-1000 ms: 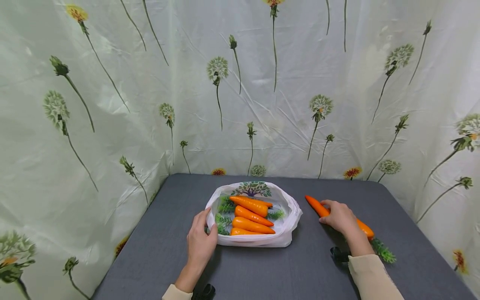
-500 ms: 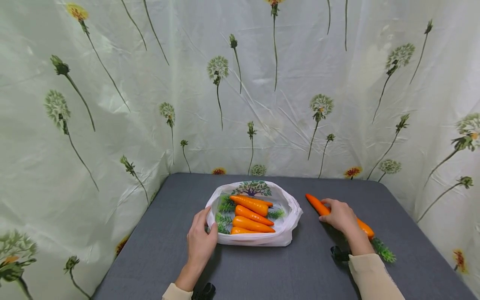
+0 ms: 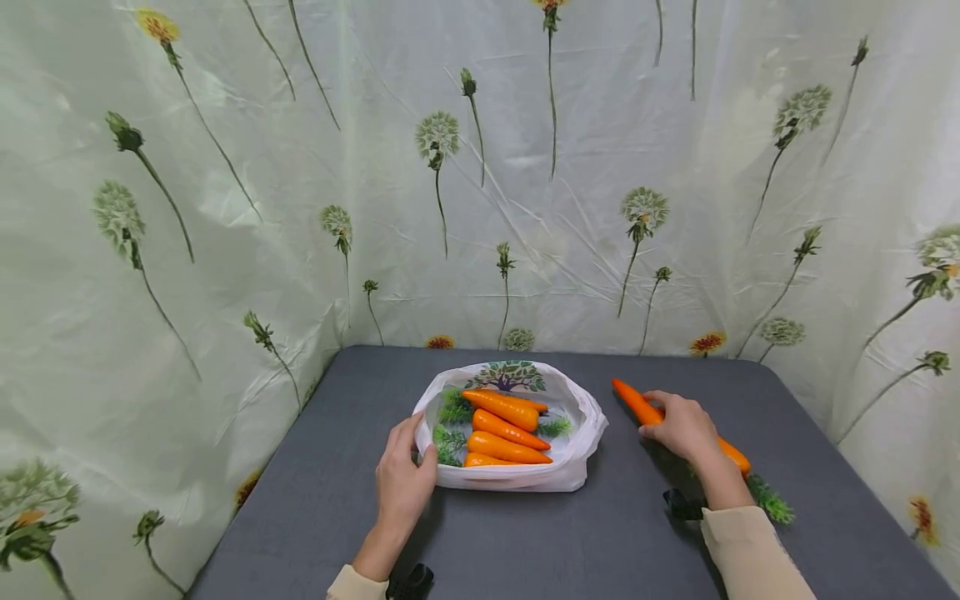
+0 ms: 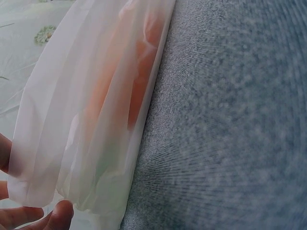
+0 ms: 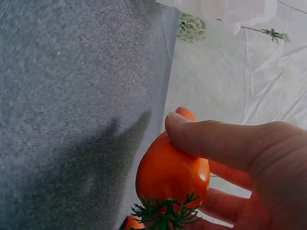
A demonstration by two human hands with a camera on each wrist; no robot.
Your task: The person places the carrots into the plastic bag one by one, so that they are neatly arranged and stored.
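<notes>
A white plastic bag (image 3: 517, 478) with a tree print stands with its mouth wide, holding several orange carrots (image 3: 506, 448) with green tops. At its left end my left hand (image 3: 401, 483) holds the side, index finger at the rim and thumb in front. The left wrist view shows the thumb (image 4: 61, 214) against the thin plastic. Right of the bag, my right hand (image 3: 681, 429) grips a carrot (image 5: 168, 175) between thumb and fingers, thick leafy end toward the wrist camera. Another carrot (image 3: 735, 457) lies beyond the right wrist, its middle hidden by the hand.
All this rests on a dark grey tabletop (image 3: 525, 550). A pale curtain (image 3: 525, 208) printed with dandelions hangs behind the table and along both sides. Black wrist-camera mounts (image 3: 682, 505) sit below both wrists.
The gripped carrot's pointed tip has risen slightly as the right hand shifts a little upward. The left hand and the bag stay in place.
</notes>
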